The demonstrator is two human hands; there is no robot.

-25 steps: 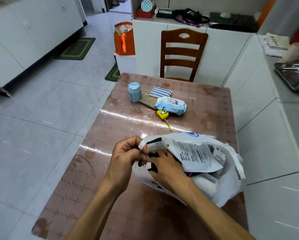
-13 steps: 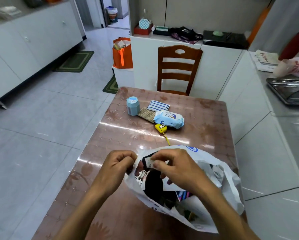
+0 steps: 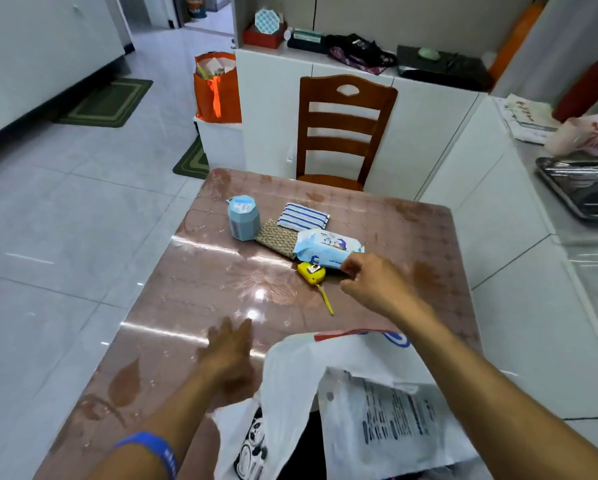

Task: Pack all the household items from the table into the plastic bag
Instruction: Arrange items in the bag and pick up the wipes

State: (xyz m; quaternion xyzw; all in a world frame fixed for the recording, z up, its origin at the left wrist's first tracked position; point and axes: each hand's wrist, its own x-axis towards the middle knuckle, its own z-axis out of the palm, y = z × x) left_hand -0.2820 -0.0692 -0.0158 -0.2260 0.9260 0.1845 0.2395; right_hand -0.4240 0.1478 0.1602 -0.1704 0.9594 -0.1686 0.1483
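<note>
A white plastic bag (image 3: 311, 379) lies open at the near edge of the table (image 3: 193, 289), with printed packets inside. Further back lie a blue hexagonal canister (image 3: 243, 218), a striped blue-and-white cloth (image 3: 303, 216), a woven brown pad (image 3: 277, 237), a blue wet-wipes pack (image 3: 327, 249) and a yellow tape measure (image 3: 312, 273) with a yellow strap. My right hand (image 3: 370, 282) hovers just right of the tape measure, its fingers curled and touching the near corner of the wipes pack. My left hand (image 3: 230, 351) is blurred, flat and empty over the table left of the bag.
A wooden chair (image 3: 342, 129) stands at the table's far side. White cabinets run behind it and along the right, with a metal tray (image 3: 581, 188) on the right counter. An orange bag (image 3: 218, 88) sits on a white box at the far left. Tiled floor lies to the left.
Both hands have let go of the bag's rim. My right hand has reached forward to the wipes pack and tape measure; my left hand has moved left, off the bag. The view tilted up.
</note>
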